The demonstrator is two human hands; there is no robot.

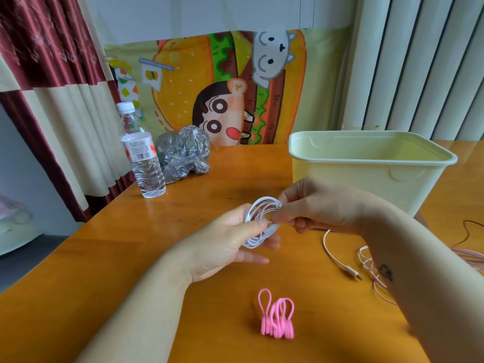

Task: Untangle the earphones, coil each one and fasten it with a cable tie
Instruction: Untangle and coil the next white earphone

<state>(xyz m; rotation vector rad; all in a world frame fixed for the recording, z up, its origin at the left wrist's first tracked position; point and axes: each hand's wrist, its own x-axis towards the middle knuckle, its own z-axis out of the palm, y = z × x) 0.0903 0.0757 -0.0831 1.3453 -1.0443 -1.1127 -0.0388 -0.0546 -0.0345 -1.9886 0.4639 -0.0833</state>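
Clamping the white earphone coil (262, 205), both grips hold it: left hand (220, 244) curled round, right hand (319, 205) pinching; the water bottle (142, 158) label is illegible.

The white earphones (258, 226) are wound into a loose round coil at the centre of the frame. I hold them above the table, my left hand (222, 242) gripping one side and my right hand (319, 205) pinching the other. The pink earphones (352, 272) lie uncoiled at the right. The pink cable ties (277, 319) stand bunched at lower centre, loops up.
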